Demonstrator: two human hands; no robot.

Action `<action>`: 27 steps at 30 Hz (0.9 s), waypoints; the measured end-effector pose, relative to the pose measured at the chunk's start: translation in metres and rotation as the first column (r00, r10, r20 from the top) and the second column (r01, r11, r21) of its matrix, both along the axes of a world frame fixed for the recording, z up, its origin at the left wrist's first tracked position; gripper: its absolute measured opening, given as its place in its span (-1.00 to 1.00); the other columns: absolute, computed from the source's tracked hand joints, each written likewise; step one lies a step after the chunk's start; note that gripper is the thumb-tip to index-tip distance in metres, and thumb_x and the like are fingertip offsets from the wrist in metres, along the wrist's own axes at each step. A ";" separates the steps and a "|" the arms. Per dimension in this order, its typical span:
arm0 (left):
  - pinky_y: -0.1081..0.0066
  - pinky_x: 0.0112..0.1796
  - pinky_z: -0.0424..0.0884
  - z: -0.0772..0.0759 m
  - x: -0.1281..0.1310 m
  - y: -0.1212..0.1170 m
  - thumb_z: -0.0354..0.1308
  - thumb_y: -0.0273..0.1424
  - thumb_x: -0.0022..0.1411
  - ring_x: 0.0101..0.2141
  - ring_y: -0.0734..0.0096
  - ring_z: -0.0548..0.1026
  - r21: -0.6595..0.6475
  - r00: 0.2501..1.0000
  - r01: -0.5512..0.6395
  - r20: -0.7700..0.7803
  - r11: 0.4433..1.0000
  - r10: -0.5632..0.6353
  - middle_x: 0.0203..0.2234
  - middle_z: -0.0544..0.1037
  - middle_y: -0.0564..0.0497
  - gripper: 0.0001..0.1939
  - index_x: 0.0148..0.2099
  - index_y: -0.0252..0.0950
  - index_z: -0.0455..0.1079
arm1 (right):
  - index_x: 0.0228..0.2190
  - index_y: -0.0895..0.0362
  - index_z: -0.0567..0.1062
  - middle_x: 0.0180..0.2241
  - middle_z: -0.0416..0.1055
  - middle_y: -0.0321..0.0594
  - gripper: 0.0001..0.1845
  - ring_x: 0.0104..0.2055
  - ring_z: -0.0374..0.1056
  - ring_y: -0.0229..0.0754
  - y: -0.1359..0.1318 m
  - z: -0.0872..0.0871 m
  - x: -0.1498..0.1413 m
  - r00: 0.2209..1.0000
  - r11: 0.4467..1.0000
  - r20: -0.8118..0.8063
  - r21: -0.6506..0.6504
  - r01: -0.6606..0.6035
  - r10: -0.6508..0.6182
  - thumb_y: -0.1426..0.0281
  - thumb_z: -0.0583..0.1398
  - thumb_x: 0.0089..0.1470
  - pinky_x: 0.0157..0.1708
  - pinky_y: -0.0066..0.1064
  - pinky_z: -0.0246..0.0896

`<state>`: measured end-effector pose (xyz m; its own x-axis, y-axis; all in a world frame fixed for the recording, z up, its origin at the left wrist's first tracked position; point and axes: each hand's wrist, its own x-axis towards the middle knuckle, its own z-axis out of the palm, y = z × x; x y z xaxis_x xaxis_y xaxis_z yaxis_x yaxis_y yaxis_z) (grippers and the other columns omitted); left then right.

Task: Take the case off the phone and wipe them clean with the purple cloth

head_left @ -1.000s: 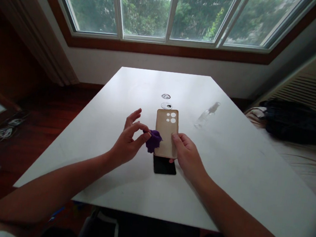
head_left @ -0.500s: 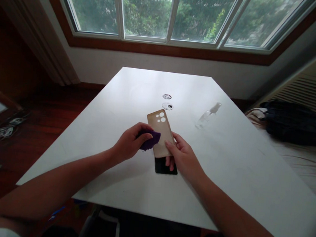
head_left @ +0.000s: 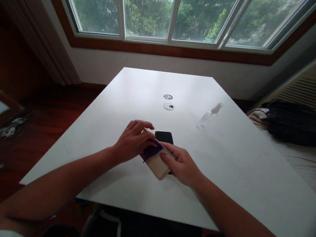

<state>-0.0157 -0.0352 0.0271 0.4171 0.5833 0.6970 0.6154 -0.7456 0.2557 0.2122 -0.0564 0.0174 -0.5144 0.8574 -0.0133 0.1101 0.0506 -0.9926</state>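
While hands [head_left: 133, 142] [head_left: 185, 166] grip purple cloth [head_left: 151, 151] and phone case [head_left: 158, 166], case shows beige, slanted.

Soft daylight is coming through the sliding window [head_left: 145, 13], and its glare is whitening the far end of the table [head_left: 141, 83]. The clear spray bottle [head_left: 210, 116] is half dissolving into that pale surface. A faint shadow is lying beneath the left forearm [head_left: 68, 175], while the purple cloth [head_left: 150, 151] is showing little detail. The curtain [head_left: 36, 28] and wooden floor [head_left: 54, 119] are sinking into gloom. Toward the edges, shapes are stretching, slanting and blurring.
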 end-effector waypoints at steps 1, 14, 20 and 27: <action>0.21 0.04 0.29 0.000 -0.001 0.001 0.20 -0.34 0.35 -0.01 0.23 0.42 0.001 1.000 -0.006 -0.006 1.000 0.006 -0.02 0.54 -0.08 -0.91 -0.19 -0.21 0.50 | 0.10 0.10 0.51 -0.15 0.58 -0.17 -0.53 -0.22 0.50 -0.07 0.001 0.000 0.001 1.000 1.000 -0.014 0.002 -0.014 0.015 0.21 0.22 0.21 -0.26 -0.32 0.40; 0.45 -0.36 0.29 -0.005 -0.007 0.007 0.01 -0.25 0.45 -0.40 0.41 0.52 -0.081 0.988 -0.093 -0.134 0.992 0.082 -0.36 0.58 0.03 -0.82 -0.13 -0.23 0.33 | -0.10 0.15 0.37 -0.43 0.53 -0.23 -0.49 -0.57 0.47 -0.17 0.001 0.001 -0.005 0.993 0.974 -0.060 -0.209 0.089 -0.104 0.10 0.34 0.06 -0.76 -0.49 0.25; 0.44 -0.42 0.26 -0.008 -0.004 0.004 -0.01 -0.20 0.45 -0.49 0.41 0.50 -0.228 0.979 -0.198 -0.097 0.953 0.181 -0.43 0.58 0.07 -0.79 -0.10 -0.20 0.35 | -0.14 0.13 0.30 -0.70 0.37 -0.46 -0.57 -0.74 0.30 -0.25 -0.001 0.002 -0.004 0.993 0.974 -0.080 -0.216 0.069 -0.088 0.15 0.31 0.11 -0.77 -0.51 0.20; 0.35 -0.24 0.43 -0.006 0.002 0.005 0.04 -0.22 0.43 -0.28 0.33 0.55 -0.345 0.971 -0.197 0.064 0.918 0.232 -0.19 0.58 -0.02 -0.77 0.03 -0.19 0.35 | -0.18 0.12 0.33 -0.70 0.35 -0.48 -0.64 -0.74 0.27 -0.27 -0.001 0.004 -0.003 0.996 0.980 -0.055 -0.190 0.065 -0.077 0.20 0.30 0.11 -0.76 -0.52 0.15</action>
<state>-0.0136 -0.0306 0.0207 0.1931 0.8571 0.4776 0.7086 -0.4585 0.5363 0.2091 -0.0575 0.0219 -0.4574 0.8768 -0.1483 0.0454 -0.1435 -0.9886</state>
